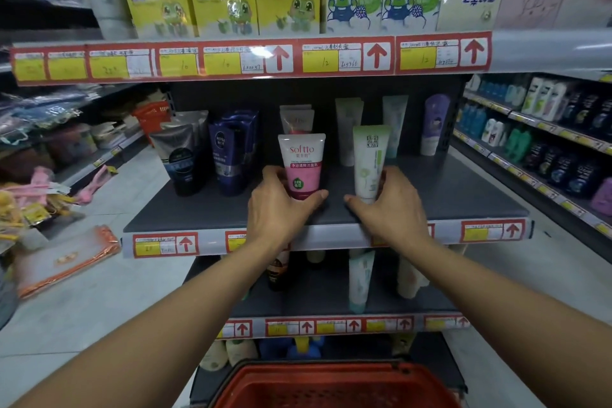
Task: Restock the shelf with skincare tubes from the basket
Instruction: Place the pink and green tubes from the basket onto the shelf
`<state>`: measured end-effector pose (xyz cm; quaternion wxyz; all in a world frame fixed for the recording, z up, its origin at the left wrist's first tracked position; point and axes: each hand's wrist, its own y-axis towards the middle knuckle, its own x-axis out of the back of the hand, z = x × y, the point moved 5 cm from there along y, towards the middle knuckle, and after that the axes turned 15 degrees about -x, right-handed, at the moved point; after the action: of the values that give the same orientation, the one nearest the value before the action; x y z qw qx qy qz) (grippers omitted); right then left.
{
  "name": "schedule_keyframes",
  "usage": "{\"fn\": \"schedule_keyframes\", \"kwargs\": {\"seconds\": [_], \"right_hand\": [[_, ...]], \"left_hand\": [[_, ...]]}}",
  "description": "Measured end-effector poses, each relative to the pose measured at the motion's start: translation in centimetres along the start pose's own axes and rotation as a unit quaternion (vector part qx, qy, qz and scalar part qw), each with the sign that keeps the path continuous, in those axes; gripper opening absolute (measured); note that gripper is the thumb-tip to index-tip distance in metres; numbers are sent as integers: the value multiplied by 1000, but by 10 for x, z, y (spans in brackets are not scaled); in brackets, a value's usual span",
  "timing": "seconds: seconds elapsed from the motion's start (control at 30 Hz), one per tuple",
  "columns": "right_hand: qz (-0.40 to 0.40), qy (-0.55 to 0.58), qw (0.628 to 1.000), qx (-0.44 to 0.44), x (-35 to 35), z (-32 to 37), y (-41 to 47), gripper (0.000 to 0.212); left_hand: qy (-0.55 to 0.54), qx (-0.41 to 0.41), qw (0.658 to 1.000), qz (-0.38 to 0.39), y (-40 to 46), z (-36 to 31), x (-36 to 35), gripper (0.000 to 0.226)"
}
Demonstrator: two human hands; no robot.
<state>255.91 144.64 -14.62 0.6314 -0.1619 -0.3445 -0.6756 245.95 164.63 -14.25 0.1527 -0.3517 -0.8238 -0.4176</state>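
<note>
On the middle shelf point(463, 195), seen from the head camera, two tubes are being set upright near the front edge. The left hand point(281, 205) curls round the base of the pink Softto tube point(302, 164), thumb across its cap; the right hand point(387, 205) grips the pale green tube point(368, 162) low down in the same way. Both look placed, or nearly so. Next, I judge, comes letting go without tipping them, then reaching back to the red basket point(337, 386) below.
</note>
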Motion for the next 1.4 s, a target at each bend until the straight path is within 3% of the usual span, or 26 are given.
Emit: {"fn": "schedule_keyframes", "kwargs": {"seconds": [0.1,0.17,0.4,1.03,1.4], "right_hand": [[-34,-88,995,14,-1,-7,2,51],[-16,-127,992,11,-5,-10,9,51],[86,-139,984,-72,-20,-4,49,55],[72,-140,985,-65,-68,2,131,71],[82,-119,989,-35,-76,-5,129,47]], "left_hand": [[46,7,998,31,1,3,-2,72],[63,25,996,53,4,6,-4,64],[81,64,991,84,34,18,-15,70],[36,68,995,63,94,61,-52,81],[51,72,994,69,93,62,-56,71]]}}
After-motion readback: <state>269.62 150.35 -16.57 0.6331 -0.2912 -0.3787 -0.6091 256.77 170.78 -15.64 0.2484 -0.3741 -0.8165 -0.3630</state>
